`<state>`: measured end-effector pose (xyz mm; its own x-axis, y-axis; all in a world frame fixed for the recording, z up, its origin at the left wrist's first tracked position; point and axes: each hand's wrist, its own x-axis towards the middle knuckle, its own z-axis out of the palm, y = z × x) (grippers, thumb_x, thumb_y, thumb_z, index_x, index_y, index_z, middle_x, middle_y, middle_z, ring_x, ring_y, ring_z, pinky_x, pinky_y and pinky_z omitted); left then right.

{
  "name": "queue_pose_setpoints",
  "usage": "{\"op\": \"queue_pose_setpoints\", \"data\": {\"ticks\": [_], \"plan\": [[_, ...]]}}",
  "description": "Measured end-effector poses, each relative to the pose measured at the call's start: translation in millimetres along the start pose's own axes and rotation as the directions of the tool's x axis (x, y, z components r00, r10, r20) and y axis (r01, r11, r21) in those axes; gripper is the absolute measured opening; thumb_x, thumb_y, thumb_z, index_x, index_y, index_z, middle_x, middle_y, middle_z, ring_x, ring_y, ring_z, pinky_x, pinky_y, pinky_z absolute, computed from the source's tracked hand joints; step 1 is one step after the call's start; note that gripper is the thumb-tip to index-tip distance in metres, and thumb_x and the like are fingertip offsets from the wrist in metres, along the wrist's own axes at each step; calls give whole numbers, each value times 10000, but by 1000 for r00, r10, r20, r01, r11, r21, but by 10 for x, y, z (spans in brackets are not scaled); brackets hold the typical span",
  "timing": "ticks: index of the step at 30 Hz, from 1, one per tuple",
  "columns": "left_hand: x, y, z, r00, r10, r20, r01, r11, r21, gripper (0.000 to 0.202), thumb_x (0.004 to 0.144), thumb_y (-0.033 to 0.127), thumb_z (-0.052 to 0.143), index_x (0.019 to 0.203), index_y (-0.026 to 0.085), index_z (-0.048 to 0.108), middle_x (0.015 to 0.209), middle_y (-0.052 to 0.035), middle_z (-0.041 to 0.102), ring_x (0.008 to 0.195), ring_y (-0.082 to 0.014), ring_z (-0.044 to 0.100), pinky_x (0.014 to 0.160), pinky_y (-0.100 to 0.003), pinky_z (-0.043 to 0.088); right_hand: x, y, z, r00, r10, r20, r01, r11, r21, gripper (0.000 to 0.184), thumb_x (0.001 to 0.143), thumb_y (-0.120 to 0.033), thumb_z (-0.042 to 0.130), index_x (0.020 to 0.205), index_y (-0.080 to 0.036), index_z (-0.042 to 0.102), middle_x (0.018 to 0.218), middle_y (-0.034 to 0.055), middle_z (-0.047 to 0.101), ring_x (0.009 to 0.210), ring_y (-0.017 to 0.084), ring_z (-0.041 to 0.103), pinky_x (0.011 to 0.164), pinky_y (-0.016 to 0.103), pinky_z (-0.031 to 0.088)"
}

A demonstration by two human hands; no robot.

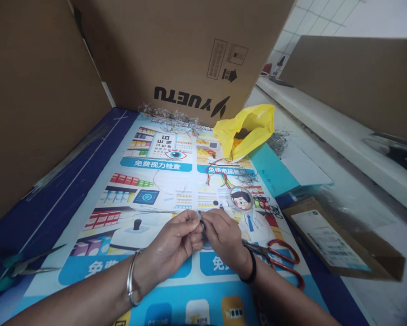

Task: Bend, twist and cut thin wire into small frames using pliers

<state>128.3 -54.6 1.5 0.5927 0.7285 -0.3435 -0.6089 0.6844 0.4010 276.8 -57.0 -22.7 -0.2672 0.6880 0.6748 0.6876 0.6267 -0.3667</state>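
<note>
Over the middle of the printed sheet, my left hand (182, 233) and my right hand (224, 233) meet with fingertips pinched together. Between them is a small dark piece (200, 217), too small to name and partly covered by the fingers. A thin grey wire (162, 211) runs leftward from the fingertips. Another thin curved wire (167, 190) lies on the sheet beyond my left hand. Red-handled scissors (284, 258) lie beside my right wrist. A round clear dish (241, 199) sits past my right hand, with small black and red loops (267, 204) next to it.
Pliers with green handles (20, 267) lie at left. Farther back are a yellow bag (247, 131), coloured cords (220, 174), and tangled wire pieces (169, 113). A large cardboard box (176, 54) stands behind; a small labelled carton (346, 240) lies at right.
</note>
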Motion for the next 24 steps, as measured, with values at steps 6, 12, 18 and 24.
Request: {"op": "queue_pose_setpoints", "data": {"ticks": [6, 12, 18, 24], "plan": [[-20, -5, 2, 1000, -12, -1, 12, 999, -53, 157, 783, 67, 599, 703, 128, 479, 595, 27, 413, 522, -49, 390, 503, -164, 327, -10, -6, 18, 1000, 2, 4, -2, 1000, -21, 175, 903, -135, 442, 928, -186, 608, 786, 57, 667, 749, 160, 629, 676, 285, 559], [-17, -19, -19, 1000, -5, 5, 6, 998, -67, 156, 777, 69, 607, 701, 129, 484, 600, 26, 421, 519, -49, 394, 501, -162, 332, -4, -26, 16, 1000, 20, 8, -20, 1000, 4, 181, 896, -129, 441, 909, -183, 613, 773, 54, 661, 739, 160, 623, 669, 282, 550], [8, -20, -26, 1000, 30, -4, -30, 1000, 1, 156, 783, 99, 613, 705, 133, 482, 617, 30, 456, 510, -41, 402, 507, -167, 323, -1, -38, 3, 997, 74, 31, -76, 996, 52, 189, 871, -114, 452, 919, -190, 618, 790, 58, 658, 742, 167, 617, 660, 291, 536], [18, 17, -7, 983, 176, -56, -140, 909, 392, 173, 823, 271, 603, 748, 159, 494, 592, 40, 498, 521, -60, 429, 540, -179, 350, 46, -55, -15, 987, 159, 4, -158, 979, 132, 166, 827, -84, 488, 834, -200, 606, 737, 36, 638, 713, 151, 604, 651, 268, 515]]}}
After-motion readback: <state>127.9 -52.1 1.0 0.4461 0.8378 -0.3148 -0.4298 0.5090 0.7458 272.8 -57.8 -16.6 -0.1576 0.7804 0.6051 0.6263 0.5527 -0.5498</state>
